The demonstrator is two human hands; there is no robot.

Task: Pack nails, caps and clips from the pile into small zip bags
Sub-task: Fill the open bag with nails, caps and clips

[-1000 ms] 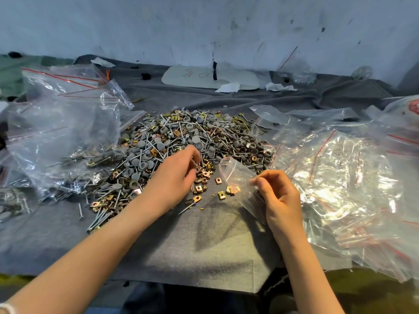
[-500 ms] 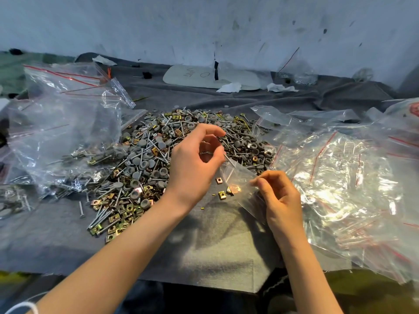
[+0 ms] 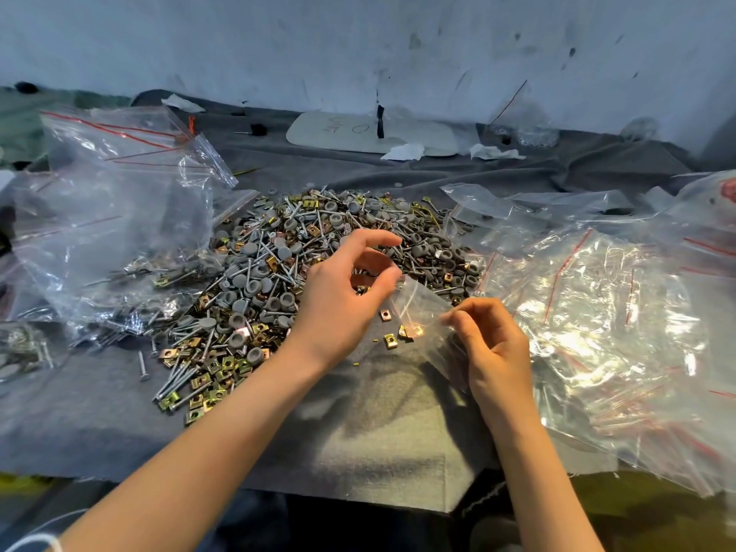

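right hand [image 3: 494, 352] pinches 1 zip bag [image 3: 422, 312] | left hand [image 3: 338, 308] fingers [image 3: 374, 239] curled, hold unclear | 1 pile [image 3: 278, 264]

Grey cloth [image 3: 378, 432], scuffed white wall [image 3: 278, 41] behind, flat white board [image 3: 338, 131] — black tape [image 3: 380, 121] across it — crumpled paper scraps [image 3: 404, 152] beside.

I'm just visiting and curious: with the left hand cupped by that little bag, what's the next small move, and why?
Probably tip the left hand so the brass clips it seems to cup slide into the small zip bag. Its thumb is already at the bag's mouth, and the right hand pinches the bag with that mouth raised toward it.
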